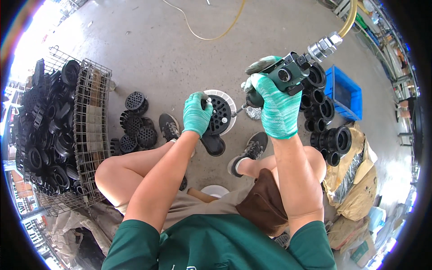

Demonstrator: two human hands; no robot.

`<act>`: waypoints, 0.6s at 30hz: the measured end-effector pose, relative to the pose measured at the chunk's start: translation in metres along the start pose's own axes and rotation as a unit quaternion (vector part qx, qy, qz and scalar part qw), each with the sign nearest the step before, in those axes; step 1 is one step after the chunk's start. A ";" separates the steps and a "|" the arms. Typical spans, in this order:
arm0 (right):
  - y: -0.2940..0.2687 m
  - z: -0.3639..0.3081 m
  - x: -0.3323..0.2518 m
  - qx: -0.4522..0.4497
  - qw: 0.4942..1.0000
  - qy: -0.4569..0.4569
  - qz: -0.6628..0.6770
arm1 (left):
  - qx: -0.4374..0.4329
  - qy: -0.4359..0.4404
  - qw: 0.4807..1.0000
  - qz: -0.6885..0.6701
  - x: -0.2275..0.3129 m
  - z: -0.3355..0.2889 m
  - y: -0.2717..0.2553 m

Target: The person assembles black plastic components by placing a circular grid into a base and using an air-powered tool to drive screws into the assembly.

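My left hand (198, 113), in a green and grey glove, grips the left side of a black round part full of holes (220, 109). Small light pieces show by its fingertips and on the part's face. The part lies over a white round container (230, 100), with a black rounded lobe (213, 145) jutting out toward me. My right hand (281, 108), also gloved, is wrapped around a dark green air-powered driver (288, 74). Its thin bit (240, 110) points left and reaches the right edge of the black part; whether they touch, I cannot tell.
A wire cage (92, 130) heaped with black parts stands at left. Several perforated black parts (136, 101) lie beside my foot. At right are stacked black rings (337, 140), a blue crate (344, 92) and brown sacking (360, 193). A yellow hose (350, 20) runs from the driver.
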State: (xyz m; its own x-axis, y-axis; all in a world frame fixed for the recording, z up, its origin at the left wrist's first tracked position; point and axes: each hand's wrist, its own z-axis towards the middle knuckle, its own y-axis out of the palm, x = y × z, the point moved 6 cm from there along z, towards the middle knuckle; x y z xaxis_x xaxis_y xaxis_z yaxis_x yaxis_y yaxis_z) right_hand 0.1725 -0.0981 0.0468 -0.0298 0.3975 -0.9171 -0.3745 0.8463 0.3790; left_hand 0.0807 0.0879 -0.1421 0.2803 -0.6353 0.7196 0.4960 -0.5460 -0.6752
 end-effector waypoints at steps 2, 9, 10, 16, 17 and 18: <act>-0.001 0.000 0.002 -0.007 1.000 0.001 0.008 | 0.019 -0.019 0.999 0.023 -0.002 0.003 0.000; -0.001 0.001 0.002 -0.008 1.000 -0.011 0.014 | -0.041 -0.074 0.996 0.032 0.003 0.002 0.003; 0.001 0.001 0.002 -0.015 1.000 -0.011 0.012 | -0.038 -0.074 0.996 0.036 -0.005 0.002 -0.003; 0.006 0.000 0.003 -0.015 1.000 -0.002 0.005 | -0.114 0.010 0.971 -0.210 -0.034 -0.025 -0.041; 0.005 0.000 0.004 -0.012 1.000 0.005 0.008 | -0.115 0.010 0.971 -0.209 -0.034 -0.031 -0.044; 0.005 0.000 0.004 -0.011 1.000 0.005 0.010 | -0.141 0.052 0.980 -0.130 -0.029 -0.036 -0.043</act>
State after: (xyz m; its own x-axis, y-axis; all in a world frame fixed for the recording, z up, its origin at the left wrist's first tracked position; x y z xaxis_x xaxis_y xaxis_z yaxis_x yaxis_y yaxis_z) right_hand 0.1702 -0.0923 0.0455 -0.0468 0.4101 -0.9108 -0.3936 0.8305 0.3941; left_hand 0.0218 0.1100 -0.1399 0.0812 -0.4990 0.8628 0.2893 -0.8166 -0.4995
